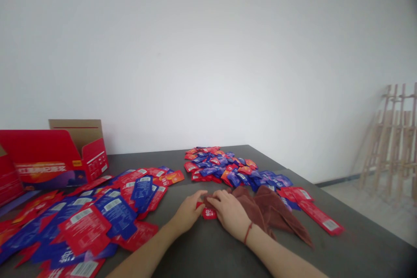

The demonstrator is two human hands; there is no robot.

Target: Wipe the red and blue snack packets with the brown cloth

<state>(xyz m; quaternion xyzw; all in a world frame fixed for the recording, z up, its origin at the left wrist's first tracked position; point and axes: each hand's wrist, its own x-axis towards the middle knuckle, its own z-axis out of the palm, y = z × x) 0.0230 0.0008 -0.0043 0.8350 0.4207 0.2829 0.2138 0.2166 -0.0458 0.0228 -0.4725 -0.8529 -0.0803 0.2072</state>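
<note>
Both my hands rest on the dark grey table (208,247) around one small red sachet (209,213). My left hand (188,213) pinches the sachet's left end with curled fingers. My right hand (230,213), with a red string at the wrist, covers the sachet's right side, fingers bent onto it. A brown-red cloth (273,213) lies crumpled just right of my right hand. A pile of small red and blue sachets (228,167) sits behind the hands.
Flat red and blue carton blanks (94,217) are spread over the table's left side. An opened red carton (52,158) stands at the back left. Long red packets (321,217) lie at the right. Wooden frames (394,139) lean against the wall at the far right.
</note>
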